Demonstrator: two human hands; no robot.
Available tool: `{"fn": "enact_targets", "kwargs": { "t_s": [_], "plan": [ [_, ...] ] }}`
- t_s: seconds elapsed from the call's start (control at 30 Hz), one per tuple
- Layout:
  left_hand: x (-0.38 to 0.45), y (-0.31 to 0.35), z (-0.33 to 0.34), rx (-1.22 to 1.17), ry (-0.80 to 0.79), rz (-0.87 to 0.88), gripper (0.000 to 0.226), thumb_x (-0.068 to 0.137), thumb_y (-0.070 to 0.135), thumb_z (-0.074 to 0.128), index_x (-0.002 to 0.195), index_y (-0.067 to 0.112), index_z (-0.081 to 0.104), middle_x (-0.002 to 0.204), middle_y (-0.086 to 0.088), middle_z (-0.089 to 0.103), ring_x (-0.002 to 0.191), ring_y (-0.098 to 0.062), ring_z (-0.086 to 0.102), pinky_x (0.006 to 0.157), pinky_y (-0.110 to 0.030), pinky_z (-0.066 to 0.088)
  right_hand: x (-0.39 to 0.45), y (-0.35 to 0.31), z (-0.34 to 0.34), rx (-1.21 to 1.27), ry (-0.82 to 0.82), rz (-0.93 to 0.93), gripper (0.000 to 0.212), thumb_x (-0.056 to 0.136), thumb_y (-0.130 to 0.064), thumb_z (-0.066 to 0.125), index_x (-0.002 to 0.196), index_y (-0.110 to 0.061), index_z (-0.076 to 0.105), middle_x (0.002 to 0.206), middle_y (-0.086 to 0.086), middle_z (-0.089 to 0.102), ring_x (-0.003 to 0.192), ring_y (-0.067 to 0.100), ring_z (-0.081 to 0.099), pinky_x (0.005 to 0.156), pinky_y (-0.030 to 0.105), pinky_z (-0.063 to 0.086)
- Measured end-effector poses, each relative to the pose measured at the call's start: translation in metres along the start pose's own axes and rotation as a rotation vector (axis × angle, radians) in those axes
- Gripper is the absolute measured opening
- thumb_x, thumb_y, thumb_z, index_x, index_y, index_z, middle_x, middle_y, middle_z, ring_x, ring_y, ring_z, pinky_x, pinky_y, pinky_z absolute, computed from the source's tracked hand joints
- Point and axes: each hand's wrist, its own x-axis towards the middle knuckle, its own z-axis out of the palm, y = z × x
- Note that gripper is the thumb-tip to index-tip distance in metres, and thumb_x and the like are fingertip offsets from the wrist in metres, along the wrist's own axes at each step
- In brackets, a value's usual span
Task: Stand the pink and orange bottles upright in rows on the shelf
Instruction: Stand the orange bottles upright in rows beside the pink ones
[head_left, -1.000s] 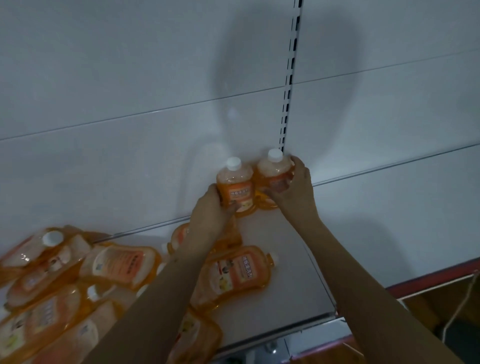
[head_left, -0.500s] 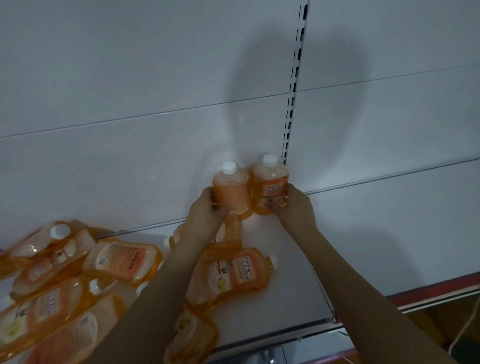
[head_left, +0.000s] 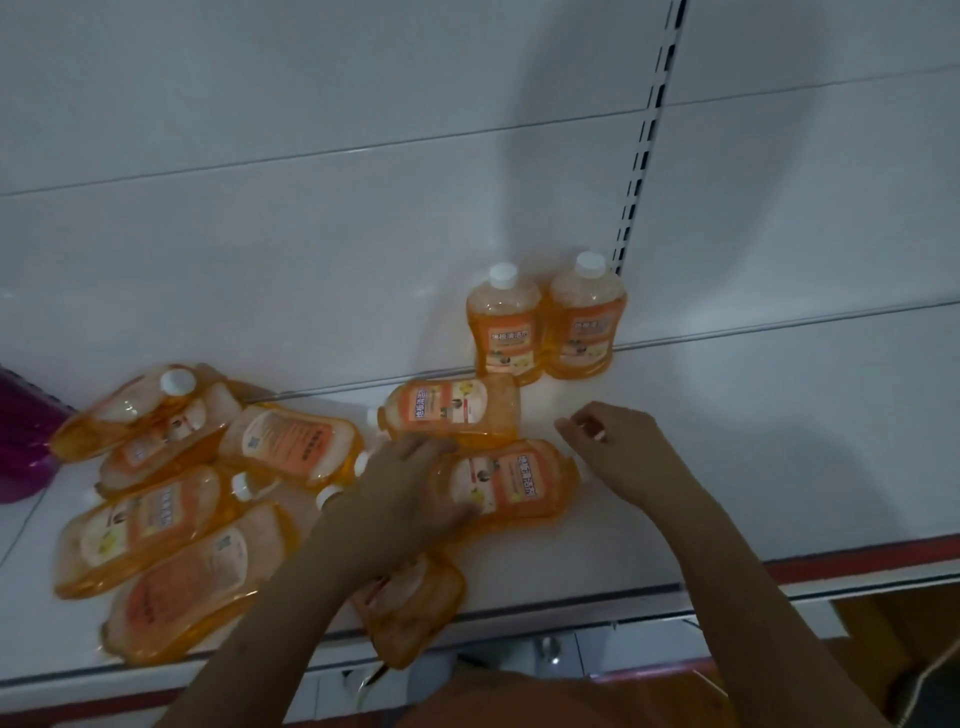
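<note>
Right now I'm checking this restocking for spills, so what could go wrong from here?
1. The left hand rests on a lying bottle crowded by another lying bottle; lifting it may knock that one.
2. One bottle overhangs the shelf's front edge and could fall.
3. The two standing bottles touch; a nudge might topple both.

Two white-capped orange bottles (head_left: 545, 325) are standing upright, touching, at twelve o'clock on the shelf (head_left: 649, 509), while others (head_left: 218, 499) are lying flat toward nine.
</note>
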Motion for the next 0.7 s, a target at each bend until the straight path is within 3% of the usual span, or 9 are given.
{"fn": "enact_targets", "kwargs": {
  "t_s": [0.07, 0.13, 0.27, 0.43, 0.5, 0.6, 0.7],
  "plan": [
    [-0.005, 0.0, 0.007, 0.126, -0.082, 0.001, 0.093, 0.075, 0.078, 0.057, 0.15, 0.04, 0.018, 0.152, 0.013, 0.03, 0.138, -0.015, 0.035, 0.108, -0.039, 0.041, -0.01, -0.002, 0.005, 0.008, -0.106, -0.004, 0.038, 0.097, -0.048, 0.047, 0.095, -0.016, 0.066, 0.091, 0.001, 0.068, 0.08, 0.013, 0.063, 0.073, 0.027, 0.049],
    [-0.005, 0.004, 0.006, 0.188, -0.102, 0.01, 0.099, 0.077, 0.072, 0.061, 0.153, 0.035, 0.011, 0.155, 0.01, 0.025, 0.139, -0.016, 0.032, 0.108, -0.038, 0.038, -0.014, -0.002, 0.008, 0.042, -0.139, 0.001, 0.039, 0.098, -0.046, 0.046, 0.087, -0.015, 0.065, 0.083, 0.003, 0.067, 0.077, 0.017, 0.064, 0.071, 0.027, 0.049],
    [-0.002, 0.01, 0.004, 0.13, -0.064, 0.027, 0.091, 0.073, 0.064, 0.071, 0.147, 0.035, 0.026, 0.147, 0.009, 0.037, 0.131, -0.013, 0.042, 0.104, -0.031, 0.039, -0.021, 0.003, 0.006, 0.269, -0.067, 0.092, 0.033, 0.093, -0.044, 0.059, 0.102, -0.015, 0.07, 0.09, -0.002, 0.071, 0.08, 0.011, 0.068, 0.079, 0.028, 0.056],
    [-0.003, 0.028, 0.016, -0.064, 0.069, -0.02, 0.089, 0.067, 0.055, 0.081, 0.138, 0.029, 0.034, 0.134, 0.015, 0.04, 0.118, -0.003, 0.044, 0.084, -0.007, 0.03, -0.038, 0.001, -0.011, 0.776, 0.081, 0.156, 0.038, 0.088, -0.031, 0.069, 0.121, -0.014, 0.066, 0.107, 0.001, 0.072, 0.096, 0.013, 0.069, 0.088, 0.031, 0.057],
    [0.001, 0.039, 0.02, -0.147, 0.137, -0.051, 0.093, 0.064, 0.057, 0.083, 0.138, 0.028, 0.034, 0.137, 0.01, 0.042, 0.12, -0.008, 0.048, 0.085, -0.013, 0.038, -0.041, 0.0, -0.023, 0.937, 0.058, 0.166, 0.039, 0.09, -0.033, 0.066, 0.125, -0.015, 0.064, 0.113, 0.002, 0.071, 0.102, 0.016, 0.069, 0.092, 0.036, 0.056],
    [0.008, 0.056, 0.026, -0.153, 0.227, -0.071, 0.095, 0.065, 0.056, 0.083, 0.14, 0.025, 0.033, 0.14, 0.005, 0.039, 0.123, -0.013, 0.048, 0.084, -0.021, 0.042, -0.044, -0.006, -0.034, 1.026, -0.067, 0.141, 0.04, 0.087, -0.042, 0.065, 0.123, -0.027, 0.06, 0.111, 0.0, 0.072, 0.098, 0.017, 0.072, 0.082, 0.036, 0.06],
    [0.014, 0.07, 0.033, -0.188, 0.275, -0.016, 0.093, 0.066, 0.052, 0.083, 0.138, 0.025, 0.03, 0.139, 0.005, 0.036, 0.125, -0.014, 0.046, 0.088, -0.024, 0.047, -0.043, -0.012, -0.03, 0.951, 0.064, 0.115, 0.056, 0.08, -0.04, 0.075, 0.129, -0.027, 0.051, 0.116, 0.004, 0.068, 0.099, 0.019, 0.071, 0.078, 0.04, 0.061]
  ]
}}
